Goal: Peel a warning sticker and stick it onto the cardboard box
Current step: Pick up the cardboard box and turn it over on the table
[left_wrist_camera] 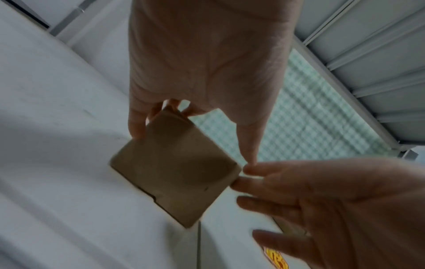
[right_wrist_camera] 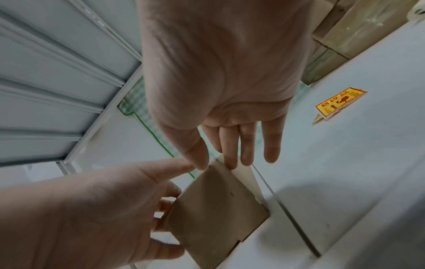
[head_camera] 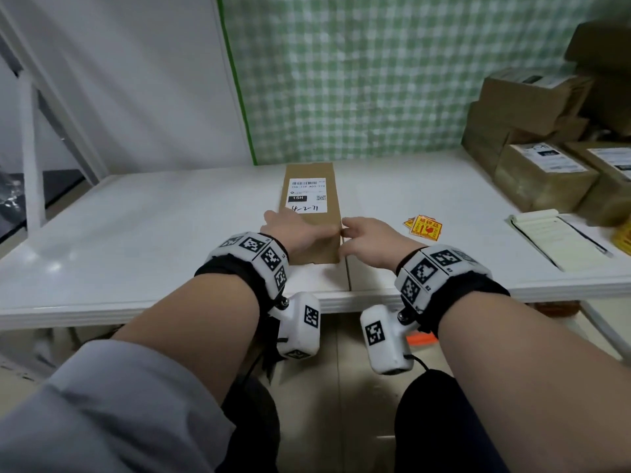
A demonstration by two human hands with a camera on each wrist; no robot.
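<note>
Near the front edge of the white surface (head_camera: 136,213), the left hand (head_camera: 293,233) grasps the cardboard box (head_camera: 312,213) across its near end while the right hand (head_camera: 367,238), fingers straight, seems just to touch its corner, the warning stickers (head_camera: 423,227) lying loose to the right.

White table (head_camera: 136,233) fills foreground, seam running front to back near middle. Behind it — green-and-white checked curtain (head_camera: 375,80), green edge strip on its left. Plain white wall panel (head_camera: 143,80) further left, white slanted frame (head_camera: 30,131) beside that. Stack of brown parcels (head_camera: 539,138) at table's far right, several with white printed labels. Pale yellow notepad (head_camera: 560,240) near right edge — dark pen lying along its right side. Tiled floor (head_camera: 341,387) below table edge.
</note>
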